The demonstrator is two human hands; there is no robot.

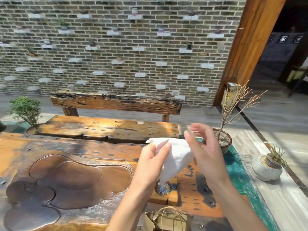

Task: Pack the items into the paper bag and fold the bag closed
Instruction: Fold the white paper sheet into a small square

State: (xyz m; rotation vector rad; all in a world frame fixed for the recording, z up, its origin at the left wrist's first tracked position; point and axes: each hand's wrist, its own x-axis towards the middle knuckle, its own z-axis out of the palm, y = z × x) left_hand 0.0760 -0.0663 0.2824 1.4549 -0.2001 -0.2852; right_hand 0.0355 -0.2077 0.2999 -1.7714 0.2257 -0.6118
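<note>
The brown paper bag, at 6 o'clock, is being cropped by the frame edge. The left hand is pinching a white cloth that is hiding part of a shiny object. The right hand, at 3 o'clock of the cloth, is gripping a small, hard-to-identify teal item.

We have one view only, from a wide-angle camera on the person's head. It looks forward and down across the table toward the bench and wall beyond its far edge. We sit close: the table's near edge lies at the frame's bottom.
</note>
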